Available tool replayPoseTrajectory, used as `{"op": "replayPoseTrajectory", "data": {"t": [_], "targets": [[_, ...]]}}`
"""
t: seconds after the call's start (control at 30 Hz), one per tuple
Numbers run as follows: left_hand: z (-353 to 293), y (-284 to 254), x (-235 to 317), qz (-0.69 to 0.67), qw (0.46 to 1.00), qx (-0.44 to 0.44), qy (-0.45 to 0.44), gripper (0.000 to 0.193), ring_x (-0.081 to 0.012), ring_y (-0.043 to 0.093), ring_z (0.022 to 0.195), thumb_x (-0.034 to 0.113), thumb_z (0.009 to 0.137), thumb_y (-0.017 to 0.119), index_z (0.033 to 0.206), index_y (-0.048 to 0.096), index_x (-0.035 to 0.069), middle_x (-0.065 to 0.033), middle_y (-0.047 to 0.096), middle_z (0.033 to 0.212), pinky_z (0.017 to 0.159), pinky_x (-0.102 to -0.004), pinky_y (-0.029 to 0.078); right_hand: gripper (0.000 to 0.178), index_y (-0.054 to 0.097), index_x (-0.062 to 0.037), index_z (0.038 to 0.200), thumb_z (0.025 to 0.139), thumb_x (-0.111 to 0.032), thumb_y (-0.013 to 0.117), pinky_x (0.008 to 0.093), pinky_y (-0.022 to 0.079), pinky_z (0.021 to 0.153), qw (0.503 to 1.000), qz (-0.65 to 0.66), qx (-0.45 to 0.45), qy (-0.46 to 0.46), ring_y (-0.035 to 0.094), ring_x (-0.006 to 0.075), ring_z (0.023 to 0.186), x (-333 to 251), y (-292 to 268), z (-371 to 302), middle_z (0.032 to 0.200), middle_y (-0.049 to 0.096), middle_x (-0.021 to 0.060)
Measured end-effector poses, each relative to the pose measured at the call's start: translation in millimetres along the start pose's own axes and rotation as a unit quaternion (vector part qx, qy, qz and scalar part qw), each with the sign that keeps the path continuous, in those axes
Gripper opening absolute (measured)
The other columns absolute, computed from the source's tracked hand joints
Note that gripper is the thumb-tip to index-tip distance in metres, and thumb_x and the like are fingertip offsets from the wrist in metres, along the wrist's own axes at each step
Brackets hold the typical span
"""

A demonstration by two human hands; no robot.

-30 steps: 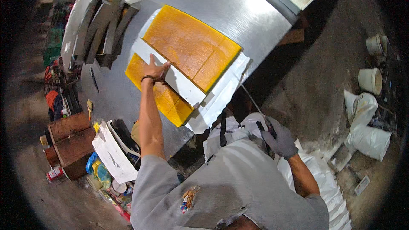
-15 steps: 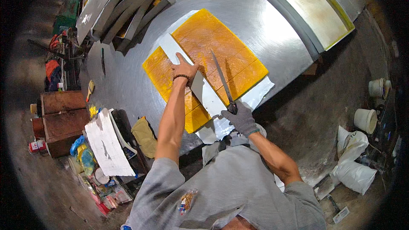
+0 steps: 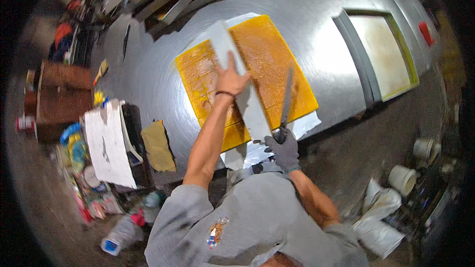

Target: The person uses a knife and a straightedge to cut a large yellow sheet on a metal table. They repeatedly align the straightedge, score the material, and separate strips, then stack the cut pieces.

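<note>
A flat yellow-orange slab (image 3: 269, 64), its surface glossy and marked with cut lines, lies on a white sheet (image 3: 309, 124) on the metal table. A long pale straight strip (image 3: 255, 106) lies across it, with slab showing on both sides. My bare left hand (image 3: 231, 80) presses on the strip with its fingers spread, holding it down from above. In a grey glove, my right hand (image 3: 284, 152) is closed round the handle of a long knife (image 3: 286, 99) near the slab's near edge. The blade points away from me above the slab's right part, apart from the strip.
Metal bars (image 3: 183, 0) are piled at the far left of the table. A shallow framed tray (image 3: 383, 44) stands at the right. A brush (image 3: 101, 70), a brown cloth-like piece (image 3: 157, 146) and a white board (image 3: 106, 143) are at the left. Buckets (image 3: 402, 180) stand on the floor at right.
The whole view has turned and shifted. The knife blade has swung rightward, away from the strip. My left hand still presses on the strip, and my right hand keeps its grip.
</note>
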State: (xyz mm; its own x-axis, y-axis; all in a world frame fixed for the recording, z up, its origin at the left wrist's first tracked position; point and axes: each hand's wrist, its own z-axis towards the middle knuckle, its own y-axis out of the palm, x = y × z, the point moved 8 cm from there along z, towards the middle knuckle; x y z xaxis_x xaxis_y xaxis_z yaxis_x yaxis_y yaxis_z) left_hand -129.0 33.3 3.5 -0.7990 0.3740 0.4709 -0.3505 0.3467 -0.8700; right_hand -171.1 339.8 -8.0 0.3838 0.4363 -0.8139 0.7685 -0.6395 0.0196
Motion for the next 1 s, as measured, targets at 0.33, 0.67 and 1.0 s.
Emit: {"op": "replayPoseTrajectory", "data": {"t": [0.33, 0.67, 1.0], "targets": [[0.0, 25.8, 47.0, -0.011, 0.995, -0.061, -0.083, 0.102, -0.0532, 0.062, 0.112, 0.051, 0.083, 0.077, 0.165, 0.021, 0.023, -0.0383, 0.037, 0.14, 0.092, -0.0567, 0.055, 0.023, 0.053, 0.0005, 0.098, 0.09, -0.008, 0.073, 0.0351, 0.061, 0.06, 0.998, 0.052, 0.026, 0.009, 0.07, 0.0229, 0.068, 25.8, -37.2, 33.0, 0.084, 0.068, 0.0141], [3.0, 28.1, 42.7, 0.013, 0.992, -0.082, -0.096, 0.106, -0.0463, 0.065, 0.109, 0.052, 0.083, 0.077, 0.166, 0.017, 0.022, -0.0335, 0.037, 0.141, 0.089, -0.0527, 0.058, 0.018, 0.051, -0.0036, 0.095, 0.092, -0.004, 0.069, 0.0356, 0.059, 0.057, 0.997, 0.065, 0.037, 0.005, 0.067, 0.0227, 0.06, 22.7, -33.1, 34.7, 0.077, 0.066, 0.0125], [2.7, 22.9, 37.6, -0.023, 0.99, -0.091, -0.102, 0.104, -0.0439, 0.066, 0.105, 0.048, 0.083, 0.076, 0.166, 0.019, 0.021, -0.0294, 0.041, 0.134, 0.087, -0.0511, 0.058, 0.026, 0.054, -0.0014, 0.099, 0.089, -0.013, 0.075, 0.0346, 0.057, 0.061, 0.999, 0.04, 0.028, 0.016, 0.069, 0.0231, 0.065, 20.7, -34.7, 34.7, 0.081, 0.07, 0.0144]]}}
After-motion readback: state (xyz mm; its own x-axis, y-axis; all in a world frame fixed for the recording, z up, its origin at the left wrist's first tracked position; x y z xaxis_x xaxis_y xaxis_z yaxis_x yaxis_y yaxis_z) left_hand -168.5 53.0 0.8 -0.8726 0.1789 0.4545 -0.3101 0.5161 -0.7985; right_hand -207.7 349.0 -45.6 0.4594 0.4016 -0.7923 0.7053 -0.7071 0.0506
